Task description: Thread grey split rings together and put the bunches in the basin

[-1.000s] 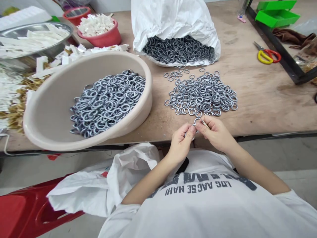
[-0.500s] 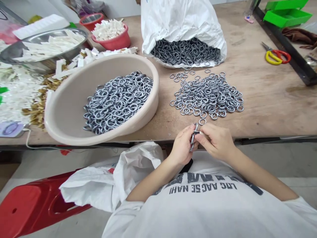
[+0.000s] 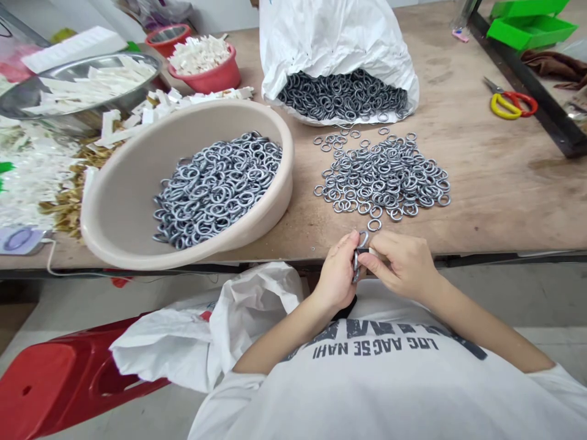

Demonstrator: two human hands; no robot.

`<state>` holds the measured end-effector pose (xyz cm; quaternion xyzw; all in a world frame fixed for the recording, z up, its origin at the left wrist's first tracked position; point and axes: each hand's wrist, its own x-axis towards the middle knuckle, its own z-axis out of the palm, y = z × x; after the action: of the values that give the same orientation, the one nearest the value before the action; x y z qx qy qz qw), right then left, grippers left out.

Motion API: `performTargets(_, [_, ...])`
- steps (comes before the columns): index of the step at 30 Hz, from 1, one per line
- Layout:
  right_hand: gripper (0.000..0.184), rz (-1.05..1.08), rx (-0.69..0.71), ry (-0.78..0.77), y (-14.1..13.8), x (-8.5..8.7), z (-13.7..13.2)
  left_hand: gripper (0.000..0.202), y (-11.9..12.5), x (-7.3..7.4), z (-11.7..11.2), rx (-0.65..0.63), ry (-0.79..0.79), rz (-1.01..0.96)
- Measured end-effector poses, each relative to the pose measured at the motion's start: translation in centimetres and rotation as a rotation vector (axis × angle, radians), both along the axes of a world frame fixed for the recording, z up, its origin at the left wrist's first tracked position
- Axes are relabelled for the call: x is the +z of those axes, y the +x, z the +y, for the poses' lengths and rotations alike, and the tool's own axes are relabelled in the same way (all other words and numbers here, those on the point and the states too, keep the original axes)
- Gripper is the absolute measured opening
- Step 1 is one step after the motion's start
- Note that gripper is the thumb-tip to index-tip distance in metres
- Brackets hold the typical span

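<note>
Close together at the table's front edge, both my hands are closed. My left hand (image 3: pixel 338 270) pinches a few grey metal rings (image 3: pixel 356 264); one ring (image 3: pixel 364 237) stands out above its fingertips. My right hand (image 3: pixel 406 264) has its thumb and fingers round a small black piece (image 3: pixel 362 250) with a light part beside it, set against the rings. Its kind I cannot make out, since the fingers cover most of it. Just beyond my hands lies a heap of loose rings (image 3: pixel 385 177), with a single ring (image 3: pixel 375 225) at its near side.
A beige basin (image 3: pixel 114 201) of rings stands left, and a white sack (image 3: pixel 339 36) spills more at the back. Scissors (image 3: pixel 511 105) lie right, near a black metal bar (image 3: pixel 532 91). A red stool (image 3: pixel 36 385) is at lower left.
My hands have barely moved. The black piece between them sits slightly lower and is turned a little, and the upper ring's opening shows more.
</note>
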<state>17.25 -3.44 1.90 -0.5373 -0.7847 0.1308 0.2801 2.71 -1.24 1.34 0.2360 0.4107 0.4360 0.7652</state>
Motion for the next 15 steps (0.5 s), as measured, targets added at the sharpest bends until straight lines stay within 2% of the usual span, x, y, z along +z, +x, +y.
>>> performTargets(5, [0.04,0.051,-0.018,-0.005,0.0,-0.2,0.1,0.039,0.1,-0.1,0.0,-0.016,-0.013,-0.001])
performTargets(12, [0.037,0.214,-0.074,-0.112,-0.8,-1.1,0.9,0.042,0.1,-0.6,0.6,-0.058,-0.055,-0.052])
performTargets(15, [0.04,0.229,-0.204,-0.062,0.1,-1.5,2.1,0.041,-0.2,-0.3,0.4,-0.084,-0.061,-0.08])
